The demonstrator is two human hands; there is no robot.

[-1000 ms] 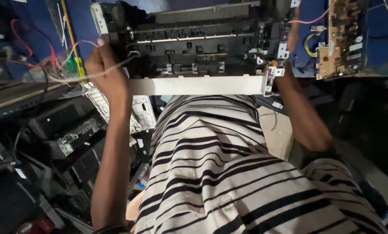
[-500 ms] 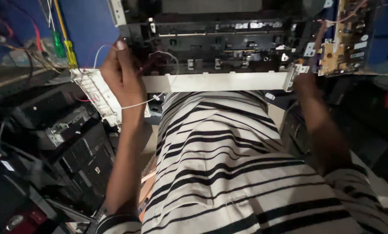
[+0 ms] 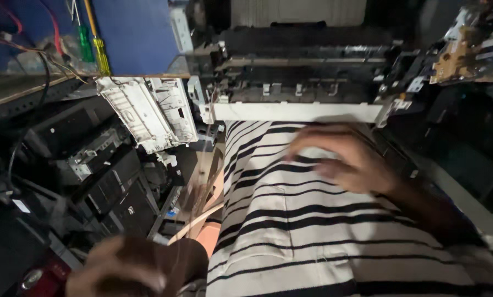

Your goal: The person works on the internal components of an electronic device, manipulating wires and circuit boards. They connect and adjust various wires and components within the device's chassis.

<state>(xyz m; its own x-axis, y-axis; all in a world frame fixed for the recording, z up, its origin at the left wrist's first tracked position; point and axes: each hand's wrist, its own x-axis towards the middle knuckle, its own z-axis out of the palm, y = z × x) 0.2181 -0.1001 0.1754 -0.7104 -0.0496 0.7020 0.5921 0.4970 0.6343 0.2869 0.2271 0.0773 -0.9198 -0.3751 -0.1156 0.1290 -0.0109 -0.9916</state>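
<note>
Dim and crowded, the room is full of dismantled machines, with a blue wall (image 3: 136,33) behind and screwdrivers (image 3: 92,44) standing at about ten o'clock. On the desk (image 3: 15,91) edge in front of the person sits an opened printer (image 3: 301,71), its long white front bar (image 3: 296,112) running from nine to three o'clock. A loose white plastic cover (image 3: 147,113) leans at its left side, above a pile of black machine parts (image 3: 103,176).

From where I stand, the right hand (image 3: 345,159) hovers over the striped shirt (image 3: 312,220), blurred, with fingers spread and loosely open; it seems to hold nothing. The printer lies at twelve o'clock from this hand, just beyond the fingertips, so it is clearly the nearer one. The left hand (image 3: 125,269) is low at seven o'clock, well apart from the printer and very blurred. A thin pale strand seems to rise from it, but I cannot tell if the hand grips it or how far it is closed.
</note>
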